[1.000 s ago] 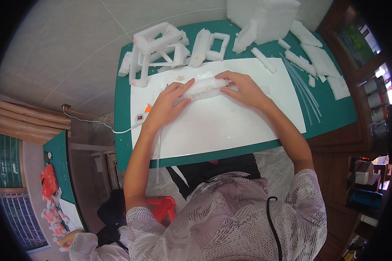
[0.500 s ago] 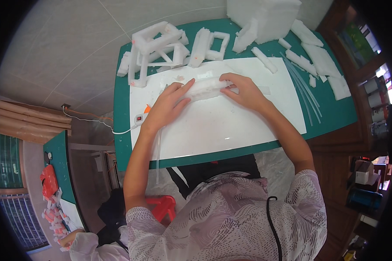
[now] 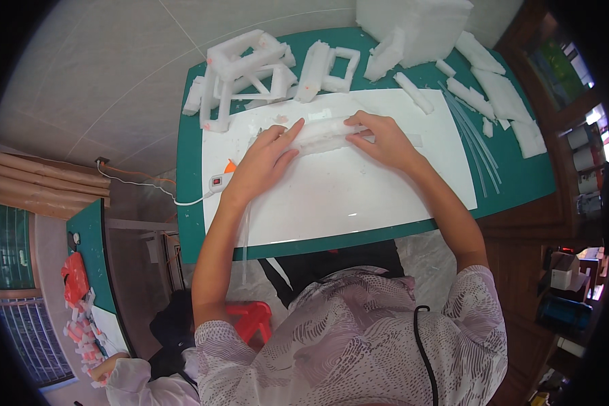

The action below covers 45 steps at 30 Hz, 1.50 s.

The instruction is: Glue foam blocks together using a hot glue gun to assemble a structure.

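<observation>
On the white board (image 3: 345,196) lies a white foam strip (image 3: 323,134) with rough edges, held between my two hands. My left hand (image 3: 267,162) closes on its left end, thumb at the near side and index finger stretched along the top. At the right end, my right hand (image 3: 384,141) pinches the foam between thumb and fingers. A flat translucent strip (image 3: 415,140), perhaps a ruler, pokes out past my right hand. Beneath my left wrist sits a white corded tool (image 3: 217,182) with a red switch and an orange part (image 3: 231,166); my forearm hides much of it.
Foam frames (image 3: 247,57) and a smaller foam frame (image 3: 345,68) stand along the back of the green table (image 3: 521,179). A large foam block (image 3: 426,30), loose foam slabs (image 3: 497,95) and thin clear sticks (image 3: 472,139) are at right. A co-worker's sleeve (image 3: 139,382) shows lower left.
Both hands keep their grip on the foam strip, which tilts very slightly. Otherwise only the whole view has shifted a little.
</observation>
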### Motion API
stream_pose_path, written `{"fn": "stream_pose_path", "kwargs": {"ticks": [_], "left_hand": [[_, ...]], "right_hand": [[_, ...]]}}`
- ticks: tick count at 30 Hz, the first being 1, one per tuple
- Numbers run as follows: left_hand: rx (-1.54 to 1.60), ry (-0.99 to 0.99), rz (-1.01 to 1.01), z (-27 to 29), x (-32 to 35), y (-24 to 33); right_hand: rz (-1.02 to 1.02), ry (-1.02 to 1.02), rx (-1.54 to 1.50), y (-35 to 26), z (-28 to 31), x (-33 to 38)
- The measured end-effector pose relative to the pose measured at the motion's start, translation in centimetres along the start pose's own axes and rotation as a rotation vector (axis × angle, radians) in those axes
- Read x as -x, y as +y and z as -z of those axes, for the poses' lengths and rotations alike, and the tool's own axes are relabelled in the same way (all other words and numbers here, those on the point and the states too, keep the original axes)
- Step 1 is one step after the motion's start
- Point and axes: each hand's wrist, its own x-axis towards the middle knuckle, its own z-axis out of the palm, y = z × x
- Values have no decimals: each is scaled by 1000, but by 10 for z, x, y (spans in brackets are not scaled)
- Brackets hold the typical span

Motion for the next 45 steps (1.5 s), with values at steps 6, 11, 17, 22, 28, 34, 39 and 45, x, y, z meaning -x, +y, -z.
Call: {"fn": "stream_pose_path", "kwargs": {"ticks": [6, 11, 17, 22, 28, 34, 39, 45], "left_hand": [[-11, -8, 4, -1, 0, -2], [-11, -15, 12, 0, 0, 1], [-49, -86, 70, 4, -2, 5], [-40, -76, 61, 2, -2, 2], [-38, -75, 49, 3, -2, 2], [-39, -86, 57, 3, -2, 2], [-12, -30, 15, 2, -3, 1], [62, -56, 70, 13, -3, 2]], "right_hand": [[4, -3, -4, 0, 0, -1], [-7, -7, 1, 0, 0, 0], [9, -3, 32, 1, 0, 0], [10, -14, 16, 4, 0, -1], [4, -15, 24, 4, 0, -1], [2, -24, 18, 3, 1, -2], [-3, -9, -19, 4, -1, -1], [-41, 8, -166, -7, 2, 1]]}}
